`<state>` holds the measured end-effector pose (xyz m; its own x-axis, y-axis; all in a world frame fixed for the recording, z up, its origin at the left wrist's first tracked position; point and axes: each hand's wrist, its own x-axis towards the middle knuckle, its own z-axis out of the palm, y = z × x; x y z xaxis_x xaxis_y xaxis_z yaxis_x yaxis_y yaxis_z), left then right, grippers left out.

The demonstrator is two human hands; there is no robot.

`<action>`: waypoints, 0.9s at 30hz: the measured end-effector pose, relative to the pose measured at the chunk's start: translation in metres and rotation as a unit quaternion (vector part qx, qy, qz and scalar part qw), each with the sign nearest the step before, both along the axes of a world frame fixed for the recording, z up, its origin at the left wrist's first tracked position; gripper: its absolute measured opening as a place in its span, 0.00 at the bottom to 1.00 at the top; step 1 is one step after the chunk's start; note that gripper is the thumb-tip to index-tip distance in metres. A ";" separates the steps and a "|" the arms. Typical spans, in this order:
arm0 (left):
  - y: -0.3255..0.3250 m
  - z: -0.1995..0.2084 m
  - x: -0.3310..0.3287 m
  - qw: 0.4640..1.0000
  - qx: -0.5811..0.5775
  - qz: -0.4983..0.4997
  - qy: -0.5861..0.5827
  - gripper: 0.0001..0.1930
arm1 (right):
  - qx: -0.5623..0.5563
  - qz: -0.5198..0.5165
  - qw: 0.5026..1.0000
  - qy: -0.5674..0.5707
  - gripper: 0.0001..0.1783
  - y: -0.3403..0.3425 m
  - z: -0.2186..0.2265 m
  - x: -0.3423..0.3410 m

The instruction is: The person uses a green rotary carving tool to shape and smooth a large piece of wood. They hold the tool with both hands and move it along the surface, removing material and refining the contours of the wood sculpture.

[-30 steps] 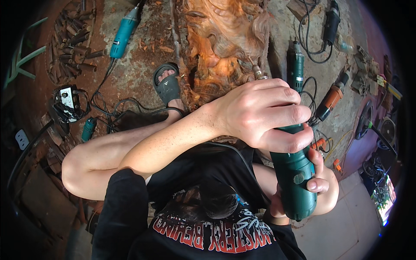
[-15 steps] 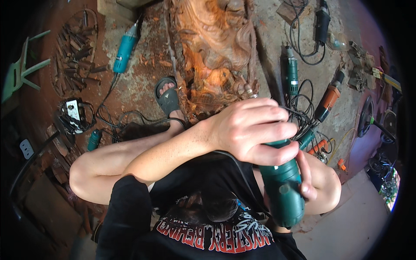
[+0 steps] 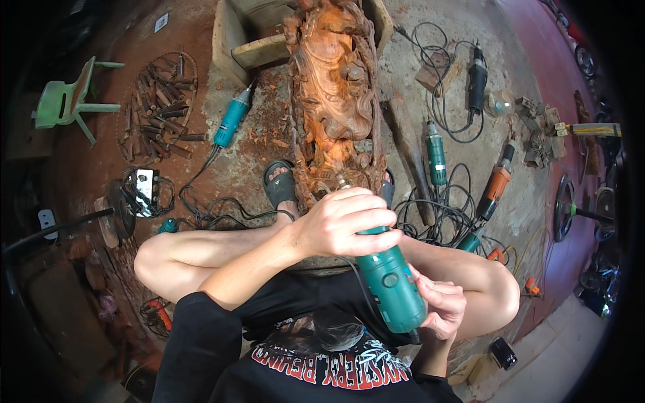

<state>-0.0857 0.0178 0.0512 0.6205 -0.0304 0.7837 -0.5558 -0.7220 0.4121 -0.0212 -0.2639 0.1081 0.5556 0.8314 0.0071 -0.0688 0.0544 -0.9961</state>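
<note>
while grinder slants, hands clasp; both

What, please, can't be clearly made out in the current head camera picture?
All in the head view:
Front casing of the green power tool: hidden by the left hand.
Its metal nose: too small to tell whether it touches the wood carving.
Part of the right hand: hidden behind the tool.
Carving's far end: cut off by the upper edge.

Your black shirt bears big red capitals edged in white, with slanted white lettering near their right end
</note>
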 end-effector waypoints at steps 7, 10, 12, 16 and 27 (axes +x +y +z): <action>-0.013 0.007 -0.053 0.998 -0.013 0.062 0.030 0.14 | -0.077 -0.076 0.987 0.122 0.30 0.022 -0.014 -0.011; -0.019 0.004 -0.073 0.993 -0.043 0.107 0.035 0.15 | -0.102 -0.177 0.966 0.159 0.24 0.069 -0.046 0.003; -0.021 0.005 -0.076 0.990 -0.056 0.124 0.029 0.15 | -0.101 -0.229 0.950 0.189 0.26 0.100 -0.078 0.010; -0.029 0.007 -0.078 0.989 -0.072 0.128 0.017 0.15 | -0.260 -0.217 0.941 -0.012 0.45 0.125 -0.142 0.010; -0.044 0.024 -0.069 0.982 -0.096 0.160 -0.018 0.17 | -0.265 -0.204 0.910 -0.244 0.56 0.139 -0.141 -0.014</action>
